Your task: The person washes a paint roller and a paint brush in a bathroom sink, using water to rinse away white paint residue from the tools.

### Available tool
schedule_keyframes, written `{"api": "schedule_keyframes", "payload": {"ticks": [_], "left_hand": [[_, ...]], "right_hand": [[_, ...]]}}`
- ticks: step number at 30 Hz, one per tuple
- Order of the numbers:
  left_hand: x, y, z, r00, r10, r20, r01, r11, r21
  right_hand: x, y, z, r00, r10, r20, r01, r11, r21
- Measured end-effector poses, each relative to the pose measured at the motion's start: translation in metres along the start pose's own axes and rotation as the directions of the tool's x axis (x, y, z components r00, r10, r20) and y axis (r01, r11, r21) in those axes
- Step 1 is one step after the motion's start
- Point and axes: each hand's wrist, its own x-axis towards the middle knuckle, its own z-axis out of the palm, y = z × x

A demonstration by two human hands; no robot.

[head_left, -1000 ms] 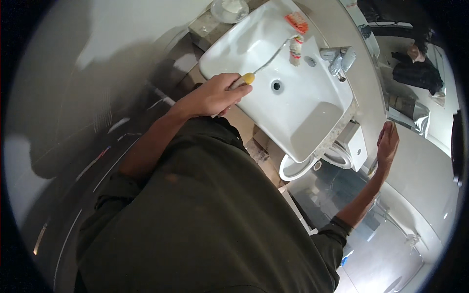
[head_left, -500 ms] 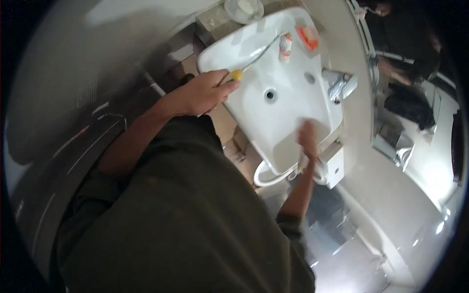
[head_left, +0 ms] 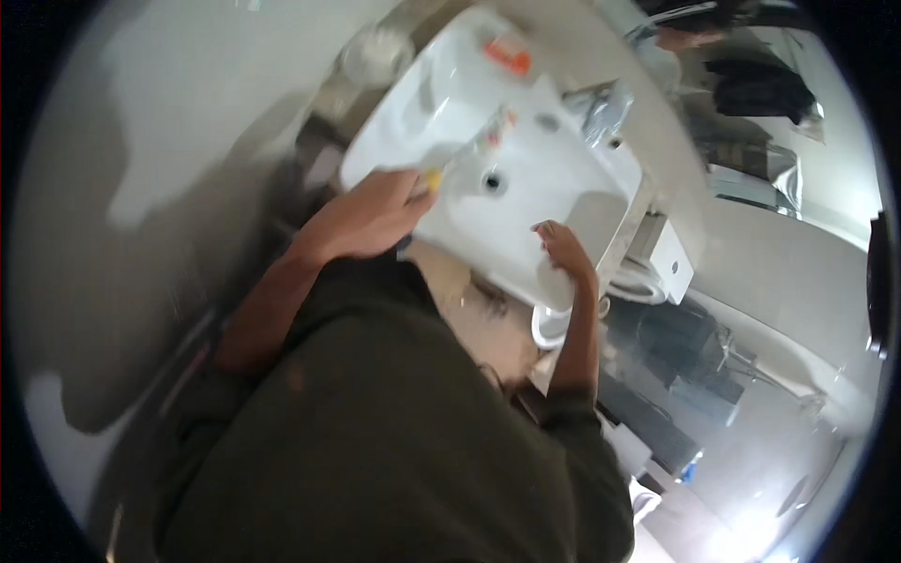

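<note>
My left hand (head_left: pixel 380 211) is closed around the handle of a small paint roller, whose yellow handle end (head_left: pixel 431 180) shows beyond the thumb. The roller's thin frame is smeared by motion. Its pale sleeve with red marks (head_left: pixel 496 131) is over the white sink basin (head_left: pixel 511 235), up and left of the faucet (head_left: pixel 601 108). Above the basin's near right part is my right hand (head_left: pixel 568 251), fingers loosely bent and apart, with nothing visible in them. An orange-red item (head_left: pixel 508 55) of unclear kind lies on the sink's far rim.
A round, pale, clear-looking container (head_left: pixel 377 56) stands on the ledge left of the sink. Right of the basin are a white toilet (head_left: pixel 638 281) and its tank (head_left: pixel 671 258). A mirror (head_left: pixel 751 103) covers part of the wall behind the faucet.
The view has turned, so the sink appears shifted left. The roller's sleeve has moved closer to the drain. My right hand, blurred before, now shows bent fingers.
</note>
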Motion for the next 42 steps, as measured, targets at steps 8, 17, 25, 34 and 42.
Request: {"api": "schedule_keyframes", "payload": {"ticks": [8,17,25,34,42], "left_hand": [[0.009,0.045,0.003,0.984,-0.009,0.176,0.028,0.994,-0.108],[0.047,0.093,0.059,0.943,0.229,0.242,-0.199,0.97,-0.141],[0.073,0.115,0.164,0.887,0.282,0.365,-0.201,0.949,-0.243],[0.111,0.161,0.409,0.535,0.708,0.461,-0.707,0.674,-0.214],[0.087,0.23,0.531,0.264,0.494,0.829,-0.498,0.806,-0.322]], "right_hand": [[-0.036,-0.015,-0.008,0.863,-0.374,-0.338,0.024,0.7,-0.714],[-0.12,0.018,-0.034,0.819,-0.341,-0.461,0.265,0.938,-0.223],[-0.165,0.169,-0.07,0.686,0.125,-0.717,0.312,0.84,0.444],[-0.24,0.178,-0.065,0.541,0.273,-0.796,0.531,0.623,0.575],[-0.322,0.278,-0.076,0.134,0.52,-0.844,0.796,0.451,0.404]]}}
